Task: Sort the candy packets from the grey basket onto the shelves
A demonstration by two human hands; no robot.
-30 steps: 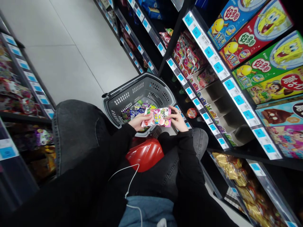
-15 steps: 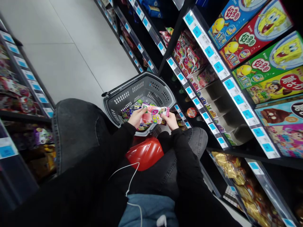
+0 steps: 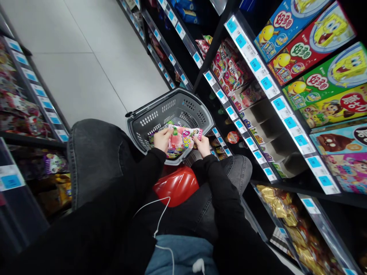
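Note:
A pink and white candy packet [image 3: 183,139] is held flat between both my hands, just over the near rim of a grey shopping basket [image 3: 160,114] on the floor. My left hand [image 3: 162,139] grips the packet's left end with closed fingers. My right hand [image 3: 202,145] pinches its right end. Several colourful snack packets [image 3: 156,138] lie inside the basket under the one I hold.
I am crouched in a narrow aisle, my knees [image 3: 94,152] in dark jeans close to the basket. A red round object [image 3: 176,186] sits under my lap. Shelves of sweets [image 3: 229,74] and cartoon boxes [image 3: 315,49] rise on the right; more shelves [image 3: 25,114] stand left. Pale tiled floor [image 3: 86,57] stretches ahead.
Both hands have moved the packet away from me and lower, from near my knees to over the basket's near rim, and tilted it flatter.

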